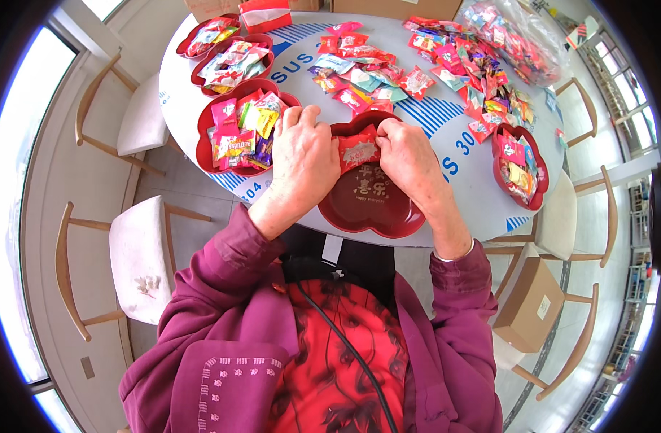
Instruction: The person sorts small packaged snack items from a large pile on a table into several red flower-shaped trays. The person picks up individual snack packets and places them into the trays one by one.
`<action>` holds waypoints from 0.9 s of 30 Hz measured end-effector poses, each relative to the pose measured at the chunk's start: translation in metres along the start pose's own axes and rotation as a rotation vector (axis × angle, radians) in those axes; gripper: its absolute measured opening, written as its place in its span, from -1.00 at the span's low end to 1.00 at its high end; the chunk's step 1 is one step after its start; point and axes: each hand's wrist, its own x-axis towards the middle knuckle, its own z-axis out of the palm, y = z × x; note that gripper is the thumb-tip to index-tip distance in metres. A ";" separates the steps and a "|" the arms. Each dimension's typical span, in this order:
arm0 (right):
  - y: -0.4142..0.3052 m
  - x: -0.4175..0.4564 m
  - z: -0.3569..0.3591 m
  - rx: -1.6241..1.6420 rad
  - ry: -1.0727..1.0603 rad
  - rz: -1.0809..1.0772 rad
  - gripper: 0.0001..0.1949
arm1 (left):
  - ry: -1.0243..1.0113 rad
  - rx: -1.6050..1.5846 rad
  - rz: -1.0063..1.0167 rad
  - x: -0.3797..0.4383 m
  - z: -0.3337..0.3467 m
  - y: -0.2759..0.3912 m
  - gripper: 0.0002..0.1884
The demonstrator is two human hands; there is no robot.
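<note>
A dark red, flower-shaped candy dish (371, 214) with printed characters on its floor sits at the table's near edge. Over its far half, my right hand (411, 154) pinches one end of a red-wrapped candy (358, 150). At the candy's other end is my left hand (306, 157), its fingers curled; whether it grips the wrapper is hard to see. Part of the dish's far side lies behind my hands. Just left of my left hand stands another red dish (205, 151), filled with mixed wrapped candies (234, 143).
Two filled red dishes (199, 81) stand at the back left, another (540, 197) at the right. Loose candies (357, 76) lie mid-table, with a larger heap (471, 76) and a clear plastic bag of candies (514, 43) beyond. Chairs (144, 254) flank the table; one bears a cardboard box (528, 306).
</note>
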 end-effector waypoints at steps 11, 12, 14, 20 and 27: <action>0.001 0.002 0.001 0.011 0.017 0.021 -0.93 | 0.017 -0.064 -0.010 0.002 -0.003 0.000 -0.87; 0.000 0.002 0.001 0.009 0.026 0.036 -0.92 | 0.017 -0.061 -0.003 0.001 -0.001 -0.001 -0.87; -0.001 0.002 0.002 0.018 0.017 0.018 -0.92 | 0.016 -0.063 -0.001 0.001 0.002 -0.004 -0.87; -0.003 0.000 -0.011 0.071 0.045 -0.062 -0.92 | -0.002 -0.081 -0.019 0.000 -0.003 -0.003 -0.87; 0.016 0.026 -0.051 0.021 0.087 0.138 -0.91 | 0.000 -0.156 0.033 0.000 -0.019 -0.006 -0.88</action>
